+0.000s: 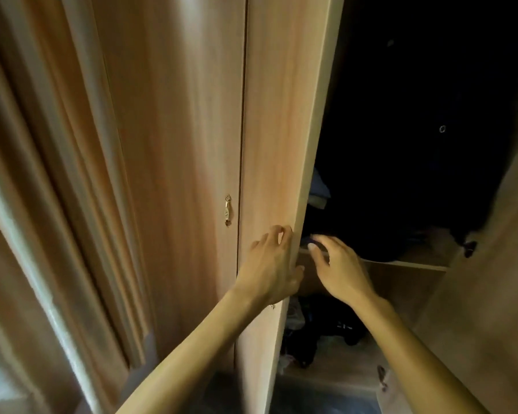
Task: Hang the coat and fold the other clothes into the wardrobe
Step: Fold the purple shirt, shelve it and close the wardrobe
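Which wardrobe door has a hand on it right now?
The middle door: the left hand grips its free edge. The shut door to its left and the open right door are untouched.

Inside the wardrobe (281,115), a wooden shelf (407,265) on the far side carries dark fabric (371,237), too dim to make out. Below it, the bottom board (350,369) holds a loose heap of dark clothes (320,333) at its left.

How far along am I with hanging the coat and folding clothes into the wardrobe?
Looks done: dark garments hang inside; whether one is the coat is too dark to tell. In hand: the left hand grips the door edge, the right hand reaches empty toward the shelf. Left: a loose heap on the wardrobe floor looks unfolded.
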`<state>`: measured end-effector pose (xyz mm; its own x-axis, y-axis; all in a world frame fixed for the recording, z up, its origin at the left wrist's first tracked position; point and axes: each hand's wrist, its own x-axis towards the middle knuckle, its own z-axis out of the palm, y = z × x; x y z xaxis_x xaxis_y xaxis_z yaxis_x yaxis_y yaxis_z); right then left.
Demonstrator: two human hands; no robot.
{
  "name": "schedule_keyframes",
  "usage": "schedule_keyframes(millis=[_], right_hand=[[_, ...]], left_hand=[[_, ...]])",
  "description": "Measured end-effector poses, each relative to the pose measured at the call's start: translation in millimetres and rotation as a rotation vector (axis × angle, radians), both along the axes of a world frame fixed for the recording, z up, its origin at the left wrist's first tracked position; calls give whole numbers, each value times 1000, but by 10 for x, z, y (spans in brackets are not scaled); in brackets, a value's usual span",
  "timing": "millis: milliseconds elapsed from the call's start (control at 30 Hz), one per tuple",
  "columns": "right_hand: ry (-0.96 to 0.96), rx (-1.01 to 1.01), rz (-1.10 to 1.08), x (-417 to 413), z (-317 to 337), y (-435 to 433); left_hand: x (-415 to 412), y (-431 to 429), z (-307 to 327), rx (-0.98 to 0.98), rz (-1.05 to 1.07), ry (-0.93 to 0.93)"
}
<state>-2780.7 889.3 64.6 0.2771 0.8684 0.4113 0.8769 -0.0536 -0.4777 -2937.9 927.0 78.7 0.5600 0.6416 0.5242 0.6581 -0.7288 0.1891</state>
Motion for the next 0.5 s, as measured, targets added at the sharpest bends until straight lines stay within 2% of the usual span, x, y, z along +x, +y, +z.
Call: schedule_keyframes(millis=[200, 500], right_hand=[[67, 51, -63, 488, 80, -234], [97, 124, -83, 1295, 251, 38]], left_hand=[[694, 223, -1, 40, -184, -48], [1736, 919, 85, 7, -178, 250]])
